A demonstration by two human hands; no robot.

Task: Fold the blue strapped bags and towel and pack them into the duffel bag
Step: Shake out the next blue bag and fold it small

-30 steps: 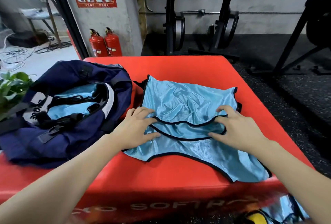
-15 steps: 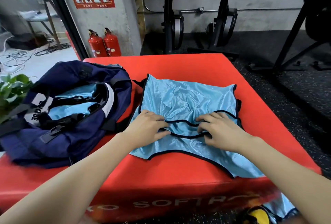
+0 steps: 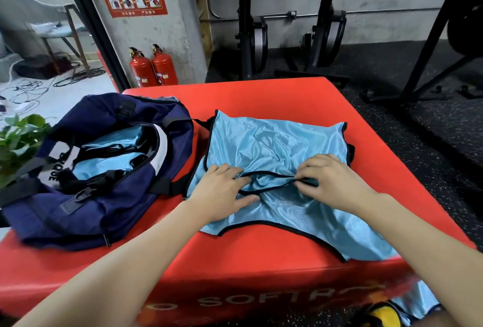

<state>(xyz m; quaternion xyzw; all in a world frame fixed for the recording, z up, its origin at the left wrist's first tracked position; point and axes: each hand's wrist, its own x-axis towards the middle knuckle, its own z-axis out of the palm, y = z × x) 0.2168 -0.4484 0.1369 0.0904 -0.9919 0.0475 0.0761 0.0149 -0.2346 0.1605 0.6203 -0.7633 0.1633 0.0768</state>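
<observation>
A light blue mesh bag with black trim (image 3: 277, 143) lies spread on the red soft box (image 3: 261, 94), its near corner hanging over the front right edge. My left hand (image 3: 222, 196) rests flat on its left side, fingers straight, by the black-edged opening. My right hand (image 3: 332, 180) pinches the black trim of that opening with curled fingertips. To the left stands the navy duffel bag (image 3: 109, 206), unzipped, with folded light blue fabric (image 3: 115, 164) and black straps inside.
Green plant leaves (image 3: 18, 141) poke in at the far left beside the duffel. More light blue fabric (image 3: 415, 305) and a yellow object (image 3: 379, 316) lie on the floor below the box's front right. Two fire extinguishers (image 3: 154, 67) and gym frames stand behind.
Both hands have drawn closer together along the bag's black-trimmed opening. My right hand went from lying flat to pinching the trim. The fabric between them is more bunched.
</observation>
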